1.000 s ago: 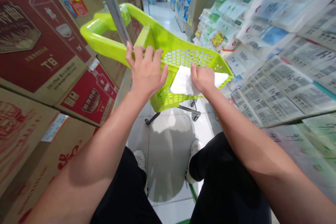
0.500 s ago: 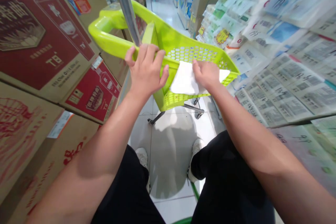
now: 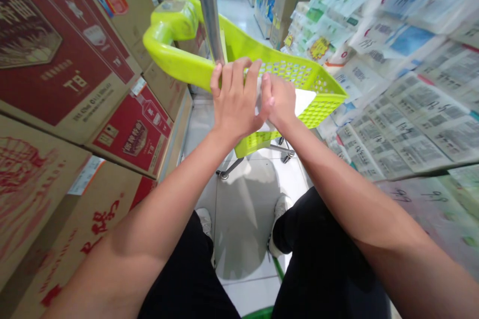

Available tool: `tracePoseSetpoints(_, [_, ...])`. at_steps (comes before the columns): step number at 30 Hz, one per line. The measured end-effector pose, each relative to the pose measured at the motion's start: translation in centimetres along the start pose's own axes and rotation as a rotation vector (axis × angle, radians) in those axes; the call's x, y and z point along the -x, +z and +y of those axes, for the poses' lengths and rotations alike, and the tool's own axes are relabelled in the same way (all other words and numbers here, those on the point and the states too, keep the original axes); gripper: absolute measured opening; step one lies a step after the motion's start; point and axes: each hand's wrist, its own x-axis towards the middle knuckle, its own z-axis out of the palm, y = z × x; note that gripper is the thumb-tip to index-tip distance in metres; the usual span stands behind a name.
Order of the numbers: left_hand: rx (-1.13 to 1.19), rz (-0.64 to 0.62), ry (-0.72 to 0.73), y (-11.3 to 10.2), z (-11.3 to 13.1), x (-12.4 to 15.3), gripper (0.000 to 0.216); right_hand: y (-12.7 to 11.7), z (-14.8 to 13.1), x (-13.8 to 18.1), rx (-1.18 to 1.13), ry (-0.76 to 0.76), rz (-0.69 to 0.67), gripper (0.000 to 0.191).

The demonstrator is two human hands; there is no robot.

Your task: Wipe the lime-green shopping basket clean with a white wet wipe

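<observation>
A lime-green plastic shopping cart point(image 3: 175, 67) stands in front of me, with a metal pole point(image 3: 208, 15) rising through its handle end. My left hand point(image 3: 235, 97) lies over the near rim beside the pole, its fingers hooked over the edge. Close against it, my right hand point(image 3: 280, 97) presses a white cloth point(image 3: 304, 101) onto the same rim, fingers closed over it. Part of the cloth hangs down the outer side of the perforated basket wall; the rest is hidden under my hands.
Stacked cartons point(image 3: 123, 129) line the left side. On the right, piled tissue packs point(image 3: 396, 109) lean close to the cart. Below are the cart's castors point(image 3: 223, 174), my shoes point(image 3: 280, 207) and a green curved object point(image 3: 262, 313) by my legs. A tiled aisle point(image 3: 239, 12) runs ahead.
My right hand has slid left along the rim with the cloth, up beside my left hand. The cart and my left hand have shifted to the right in view.
</observation>
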Motion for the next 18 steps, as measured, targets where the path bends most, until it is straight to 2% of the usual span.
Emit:
tracePoseSetpoints(2, [0.018, 0.018, 0.02, -0.1, 0.3, 0.3, 0.075, -0.5, -1.8, 0.0, -0.028, -0.052, -0.025, 0.093])
tracePoseSetpoints(4, [0.035, 0.034, 0.049, -0.4, 0.1, 0.5, 0.074, -1.2, -1.4, 0.2, -0.031, -0.078, -0.06, 0.087])
tracePoseSetpoints(6, [0.06, 0.046, 0.08, -0.7, -0.4, 0.6, 0.07, -1.8, 0.5, 0.4, -0.004, -0.052, -0.087, 0.082])
tracePoseSetpoints(10, [0.075, 0.041, 0.147, -1.5, -1.8, 0.7, 0.056, -2.1, 5.4, 0.6, 0.09, 0.102, -0.089, 0.076])
tracePoseSetpoints(13, [-0.013, 0.006, 0.151, -1.8, -3.2, 0.5, 0.049, -2.0, 7.3, 0.4, 0.109, 0.127, -0.077, 0.071])
tracePoseSetpoints(15, [-0.073, 0.07, 0.106, -1.8, -4.3, 0.2, 0.047, -1.8, 7.7, 0.3, 0.111, 0.133, -0.066, 0.072])
tracePoseSetpoints(18, [-0.104, 0.294, 0.029, -1.5, -5.6, -0.5, 0.05, -1.4, 7.8, 0.0, 0.104, 0.145, -0.052, 0.076])
